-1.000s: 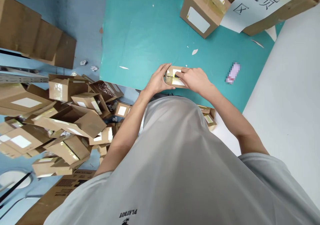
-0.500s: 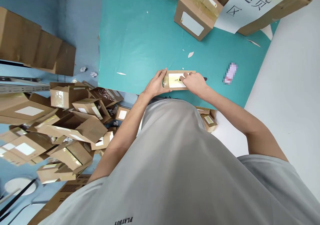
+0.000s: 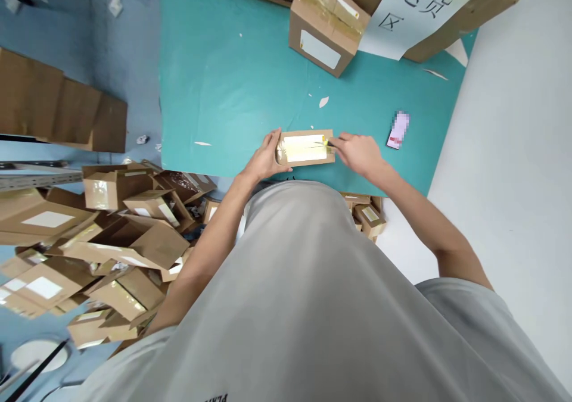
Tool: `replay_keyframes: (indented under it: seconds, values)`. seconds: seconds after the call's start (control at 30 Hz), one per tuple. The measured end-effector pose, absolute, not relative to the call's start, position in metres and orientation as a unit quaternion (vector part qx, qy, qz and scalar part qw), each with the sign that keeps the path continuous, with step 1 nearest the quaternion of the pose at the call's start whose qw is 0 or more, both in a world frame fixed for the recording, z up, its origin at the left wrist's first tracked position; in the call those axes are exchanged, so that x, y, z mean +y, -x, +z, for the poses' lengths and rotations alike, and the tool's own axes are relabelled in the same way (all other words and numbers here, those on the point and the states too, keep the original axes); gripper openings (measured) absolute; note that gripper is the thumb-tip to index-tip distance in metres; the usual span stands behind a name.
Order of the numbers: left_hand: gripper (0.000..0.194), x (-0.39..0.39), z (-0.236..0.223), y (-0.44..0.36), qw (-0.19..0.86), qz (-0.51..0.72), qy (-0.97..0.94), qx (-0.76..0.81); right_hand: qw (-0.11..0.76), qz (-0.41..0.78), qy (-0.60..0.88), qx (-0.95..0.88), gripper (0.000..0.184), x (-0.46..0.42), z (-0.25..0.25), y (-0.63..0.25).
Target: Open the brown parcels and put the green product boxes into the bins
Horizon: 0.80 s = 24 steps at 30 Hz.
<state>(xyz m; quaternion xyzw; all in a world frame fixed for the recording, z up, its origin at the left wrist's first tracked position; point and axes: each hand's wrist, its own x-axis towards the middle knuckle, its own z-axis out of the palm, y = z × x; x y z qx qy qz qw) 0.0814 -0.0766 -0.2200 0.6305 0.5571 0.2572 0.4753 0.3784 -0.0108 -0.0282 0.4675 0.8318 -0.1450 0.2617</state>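
Observation:
A small taped cardboard box [image 3: 308,159] with a white label [image 3: 304,149] lies at the front edge of the green table. My left hand [image 3: 265,156] grips its left end, thumb on the near side and fingers on the far side. In my right hand [image 3: 357,152] is a utility knife [image 3: 329,143] with yellow and dark parts, held over the box's right end. A thin dark line runs along the label towards the knife. My fingers hide most of the knife's handle.
A phone [image 3: 398,130] lies on the green table [image 3: 214,80] to the right. Farther back stand a taped carton [image 3: 322,33] and a bigger box with a paper sign [image 3: 415,9]. Opened cartons [image 3: 134,235] are heaped on the floor at left. A white wall [image 3: 513,152] borders the right side.
My right hand with the utility knife has moved rightward along the box, from the label's middle to its right end. My left hand still holds the box. The whole view has shifted a little.

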Motion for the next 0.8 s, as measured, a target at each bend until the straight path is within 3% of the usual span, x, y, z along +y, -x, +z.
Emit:
replay_keyframes:
  seconds: [0.23, 0.5, 0.8]
  values:
    - [0.139, -0.076, -0.236, -0.079, 0.462, 0.262, -0.635, 0.561, 0.244, -0.178, -0.366, 0.880, 0.047, -0.013, -0.058, -0.297]
    - [0.134, -0.075, -0.246, -0.077, 0.461, 0.274, -0.633, 0.558, 0.251, -0.192, -0.361, 0.877, 0.044, -0.003, -0.055, -0.292]
    - [0.141, -0.074, -0.254, -0.075, 0.457, 0.262, -0.649, 0.549, 0.240, -0.202, -0.365, 0.876, 0.040, -0.008, -0.047, -0.291]
